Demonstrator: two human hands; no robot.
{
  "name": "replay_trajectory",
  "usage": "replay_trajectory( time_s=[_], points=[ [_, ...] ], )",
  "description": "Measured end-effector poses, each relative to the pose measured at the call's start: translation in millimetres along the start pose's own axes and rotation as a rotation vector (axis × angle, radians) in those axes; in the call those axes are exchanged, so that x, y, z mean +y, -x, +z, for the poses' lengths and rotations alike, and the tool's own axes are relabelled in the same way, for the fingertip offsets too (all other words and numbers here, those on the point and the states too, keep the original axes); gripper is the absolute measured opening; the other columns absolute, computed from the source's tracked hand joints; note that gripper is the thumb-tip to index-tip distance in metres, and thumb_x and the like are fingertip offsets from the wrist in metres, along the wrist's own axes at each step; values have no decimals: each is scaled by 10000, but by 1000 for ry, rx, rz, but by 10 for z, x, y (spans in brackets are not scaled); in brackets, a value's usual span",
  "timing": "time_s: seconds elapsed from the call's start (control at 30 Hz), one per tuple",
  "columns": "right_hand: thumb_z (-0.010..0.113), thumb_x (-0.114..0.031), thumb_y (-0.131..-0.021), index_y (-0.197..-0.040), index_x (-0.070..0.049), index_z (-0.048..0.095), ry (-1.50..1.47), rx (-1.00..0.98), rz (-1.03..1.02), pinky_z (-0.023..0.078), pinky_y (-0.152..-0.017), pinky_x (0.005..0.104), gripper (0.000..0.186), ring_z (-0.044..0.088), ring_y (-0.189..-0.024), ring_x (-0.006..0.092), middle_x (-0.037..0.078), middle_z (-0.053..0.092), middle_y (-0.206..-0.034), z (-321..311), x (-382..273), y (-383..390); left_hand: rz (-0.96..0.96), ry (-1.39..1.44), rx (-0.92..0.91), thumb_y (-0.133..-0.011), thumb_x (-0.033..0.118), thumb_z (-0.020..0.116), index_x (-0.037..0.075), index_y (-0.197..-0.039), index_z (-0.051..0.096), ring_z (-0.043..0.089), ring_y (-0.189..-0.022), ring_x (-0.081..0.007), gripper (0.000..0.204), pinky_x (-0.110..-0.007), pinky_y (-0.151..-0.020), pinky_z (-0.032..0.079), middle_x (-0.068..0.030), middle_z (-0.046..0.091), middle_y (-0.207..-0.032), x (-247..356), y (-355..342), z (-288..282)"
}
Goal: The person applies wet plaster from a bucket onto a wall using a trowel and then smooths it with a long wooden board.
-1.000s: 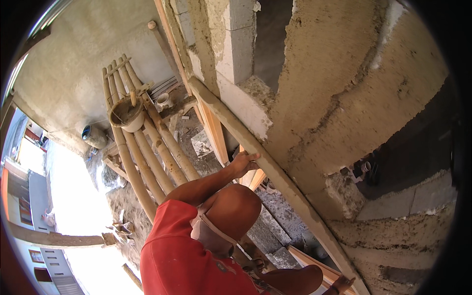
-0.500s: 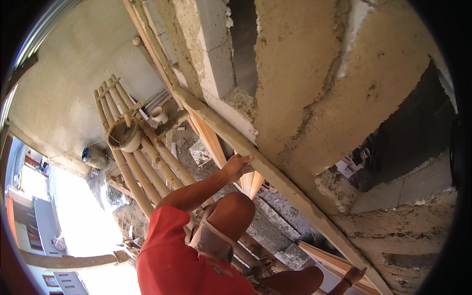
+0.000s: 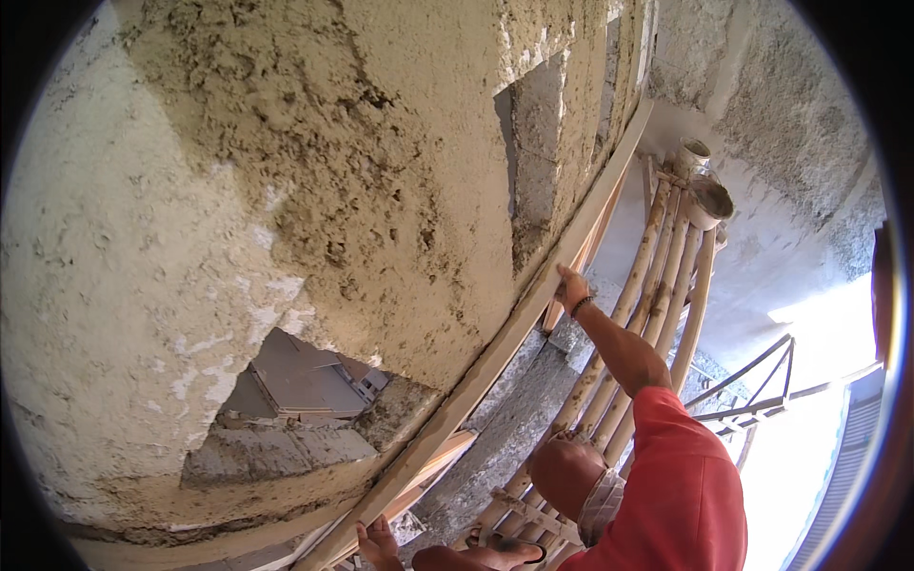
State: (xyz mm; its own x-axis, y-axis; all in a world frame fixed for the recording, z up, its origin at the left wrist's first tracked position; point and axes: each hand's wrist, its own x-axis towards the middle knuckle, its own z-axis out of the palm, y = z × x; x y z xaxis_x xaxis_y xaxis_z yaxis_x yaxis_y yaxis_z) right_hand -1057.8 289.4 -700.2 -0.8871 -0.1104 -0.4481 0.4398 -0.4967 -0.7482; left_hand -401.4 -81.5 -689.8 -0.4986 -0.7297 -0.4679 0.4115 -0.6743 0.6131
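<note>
A long, pale straightedge board (image 3: 484, 369) lies slantwise along the edge of a plastered wall (image 3: 409, 219). My right hand (image 3: 573, 288), with a dark bracelet at the wrist, is closed round the upper part of this board. Lower down, by the bottom of the view, my left hand (image 3: 378, 544) grips the same board with fingers at its edge. Rough, dark, pitted mortar covers the middle of the wall; the area at left is paler and smoother.
Two ragged openings, a narrow one (image 3: 538, 133) and a lower one (image 3: 314, 381), break the wall. Beside me runs a platform of wooden poles (image 3: 657, 295). A mortar bucket (image 3: 709, 202) and another bucket (image 3: 694, 152) stand at its far end. Wooden frames (image 3: 443, 457) show behind the board.
My view has swung round, so the wall now fills the left and the pole platform the right. Both hands keep hold of the board; its slant in view has reversed.
</note>
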Motion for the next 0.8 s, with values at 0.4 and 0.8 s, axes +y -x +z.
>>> replay_trajectory(
  time_s=[0.4,0.8],
  points=[
    [541,-322,-925,-1069,-62,594,12,-70,12,538,-721,391,302,673,-797,258,108,681,-959,374,-538,395,35,33,64,-985,296,461,69,-1299,458,503,-1210,-265,387,-417,-1051,384,-127,506,-1332,387,368,499],
    [575,-382,-898,-1185,-89,562,14,15,104,478,-789,374,410,621,-912,254,103,649,-1054,501,-1000,473,36,129,95,-973,262,491,32,-1278,469,526,-1171,-301,383,-464,-1069,360,-136,513,-1313,701,628,918]
  ],
)
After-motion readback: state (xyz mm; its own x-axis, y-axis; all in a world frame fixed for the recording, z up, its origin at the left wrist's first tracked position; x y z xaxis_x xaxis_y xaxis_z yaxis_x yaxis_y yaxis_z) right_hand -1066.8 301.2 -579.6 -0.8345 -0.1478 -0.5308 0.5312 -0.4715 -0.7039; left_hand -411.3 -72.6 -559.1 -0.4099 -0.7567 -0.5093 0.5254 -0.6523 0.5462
